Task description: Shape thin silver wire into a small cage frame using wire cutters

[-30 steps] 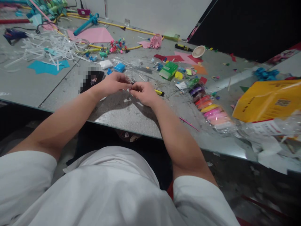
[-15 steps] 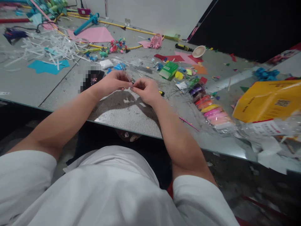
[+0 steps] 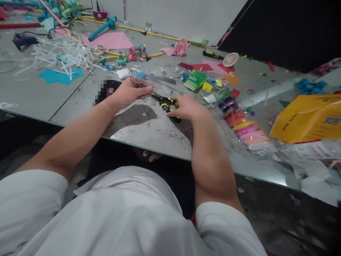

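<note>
Pliers (image 3: pixel 165 107) with black and yellow handles are resting above the near middle of the bench (image 3: pixel 145 131), their handles standing apart and their nose pointing far and left. Right hand (image 3: pixel 192 106) is holding these handles from the right side, the fingers being partly open around them, with the thumb lying along the near handle. Left hand (image 3: pixel 132 91) is keeping its thumb and fingers closed together on a thin wire piece (image 3: pixel 139 80), whose loop is showing over the knuckles; the exact pinched part I cannot tell. The nose of the pliers is reaching just beside the left fingertips, but whether it is touching the wire I cannot tell. A blue packet (image 3: pixel 140 75) is lying beyond the left hand, and a green packet (image 3: pixel 195 81) is lying far of the right hand.
</note>
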Available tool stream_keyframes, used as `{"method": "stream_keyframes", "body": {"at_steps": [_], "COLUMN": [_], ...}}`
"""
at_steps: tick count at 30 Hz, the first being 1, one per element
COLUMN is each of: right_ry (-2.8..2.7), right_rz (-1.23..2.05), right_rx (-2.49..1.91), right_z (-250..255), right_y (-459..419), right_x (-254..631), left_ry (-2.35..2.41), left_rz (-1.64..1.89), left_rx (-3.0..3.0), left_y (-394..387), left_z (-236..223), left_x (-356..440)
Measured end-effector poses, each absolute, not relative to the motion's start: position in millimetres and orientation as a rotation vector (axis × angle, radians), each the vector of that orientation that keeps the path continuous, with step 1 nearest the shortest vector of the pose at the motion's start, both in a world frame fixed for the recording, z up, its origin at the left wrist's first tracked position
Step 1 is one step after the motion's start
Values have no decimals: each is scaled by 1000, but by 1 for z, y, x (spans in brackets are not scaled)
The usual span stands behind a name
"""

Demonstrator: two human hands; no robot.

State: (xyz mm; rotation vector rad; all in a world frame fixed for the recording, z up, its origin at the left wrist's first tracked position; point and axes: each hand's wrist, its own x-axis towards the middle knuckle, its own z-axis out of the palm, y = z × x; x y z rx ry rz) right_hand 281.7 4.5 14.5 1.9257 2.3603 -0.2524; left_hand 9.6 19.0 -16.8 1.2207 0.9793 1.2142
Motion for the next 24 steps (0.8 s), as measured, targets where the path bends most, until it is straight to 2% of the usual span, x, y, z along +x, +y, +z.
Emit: {"method": "stream_keyframes", "body": {"at_steps": [6, 13, 18, 24], "right_ry": [2309, 2490, 2948, 3142], "right_rz": [-92, -229, -113, 115], "right_rx": [1980, 2291, 2110, 1978], "right_z": [6, -13, -27, -45], "right_y": [7, 20, 27, 34], "right_x": [263, 270, 276, 275], "left_ry": [976, 907, 813, 718], "left_rz": [1276, 1428, 1357, 1237], "left_rx": [1107, 889, 724, 631], "left_y": [16, 9, 6, 5], "left_z": [-12, 6, 15, 13], "left_x": [11, 14, 14, 13]}}
